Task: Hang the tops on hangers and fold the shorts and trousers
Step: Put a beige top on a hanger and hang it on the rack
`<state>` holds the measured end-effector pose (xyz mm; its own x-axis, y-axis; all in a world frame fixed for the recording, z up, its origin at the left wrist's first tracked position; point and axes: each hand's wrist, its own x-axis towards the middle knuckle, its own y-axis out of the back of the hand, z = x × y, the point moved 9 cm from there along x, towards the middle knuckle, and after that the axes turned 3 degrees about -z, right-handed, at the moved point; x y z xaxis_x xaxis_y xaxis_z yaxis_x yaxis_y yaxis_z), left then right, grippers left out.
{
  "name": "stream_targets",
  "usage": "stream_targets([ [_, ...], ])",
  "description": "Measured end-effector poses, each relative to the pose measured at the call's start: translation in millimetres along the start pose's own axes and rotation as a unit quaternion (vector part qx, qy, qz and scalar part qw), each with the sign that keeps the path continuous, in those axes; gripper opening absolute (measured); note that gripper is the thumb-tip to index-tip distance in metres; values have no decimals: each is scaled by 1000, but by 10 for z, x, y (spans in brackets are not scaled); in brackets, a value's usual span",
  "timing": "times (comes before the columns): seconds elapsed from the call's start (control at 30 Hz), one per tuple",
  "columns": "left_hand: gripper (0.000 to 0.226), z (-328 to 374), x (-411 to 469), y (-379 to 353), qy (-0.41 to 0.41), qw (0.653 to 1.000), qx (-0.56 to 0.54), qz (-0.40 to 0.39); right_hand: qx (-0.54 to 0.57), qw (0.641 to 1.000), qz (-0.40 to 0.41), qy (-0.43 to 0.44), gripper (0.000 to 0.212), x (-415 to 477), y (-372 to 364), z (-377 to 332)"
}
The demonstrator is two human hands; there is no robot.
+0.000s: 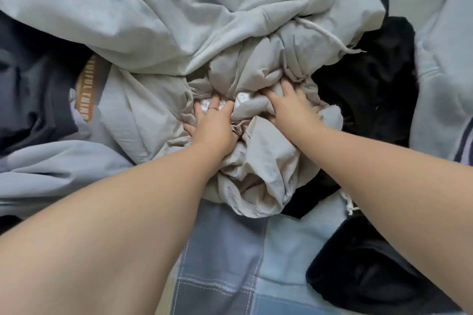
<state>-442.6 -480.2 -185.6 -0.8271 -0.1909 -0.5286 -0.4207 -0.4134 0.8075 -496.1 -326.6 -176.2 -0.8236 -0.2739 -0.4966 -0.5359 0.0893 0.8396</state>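
Observation:
A crumpled beige garment point(258, 161) with a drawstring lies in the middle of a pile of clothes. My left hand point(215, 125) is dug into its folds, fingers curled round a bunch of the cloth. My right hand point(294, 107) grips the same garment a little to the right, fingertips buried in the fabric. A large pale grey garment point(153, 15) spreads across the back of the pile. No hanger is in view.
Black clothes point(371, 79) lie to the right and another black piece point(371, 271) at the lower right. A dark top with an orange lettered patch point(87, 89) is at the left. A blue checked sheet point(230, 263) shows below.

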Motion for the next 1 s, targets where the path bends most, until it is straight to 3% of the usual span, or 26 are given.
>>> stream_targets([
  [0.13,37,10,-87,185,-28,999,-26,-27,67,997,1,44,39,-264,148,2],
  [0.37,41,-178,-1188,-38,-52,994,66,-71,109,991,-83,4,38,-1543,-236,-28],
  [0.53,43,-403,-2158,-395,-36,980,104,-165,109,964,-229,-74,38,-2814,-919,-154],
  [0.63,42,-556,-2693,-586,-33,965,120,-229,50,955,-285,-72,34,-3371,-1196,-280],
  [0.8,37,-656,-3098,-686,-22,929,143,-342,98,912,-392,-71,32,-3718,-1274,-352],
  [0.87,36,-592,-3048,-641,-25,907,109,-405,119,929,-342,-81,40,-3550,-1039,-302],
  [0.93,35,-499,-2875,-554,-1,896,-8,-444,117,972,-193,-64,38,-3192,-644,-250],
  [1.0,33,-411,-2497,-370,6,921,-88,-379,114,992,-48,-13,40,-2828,-277,-287],
])
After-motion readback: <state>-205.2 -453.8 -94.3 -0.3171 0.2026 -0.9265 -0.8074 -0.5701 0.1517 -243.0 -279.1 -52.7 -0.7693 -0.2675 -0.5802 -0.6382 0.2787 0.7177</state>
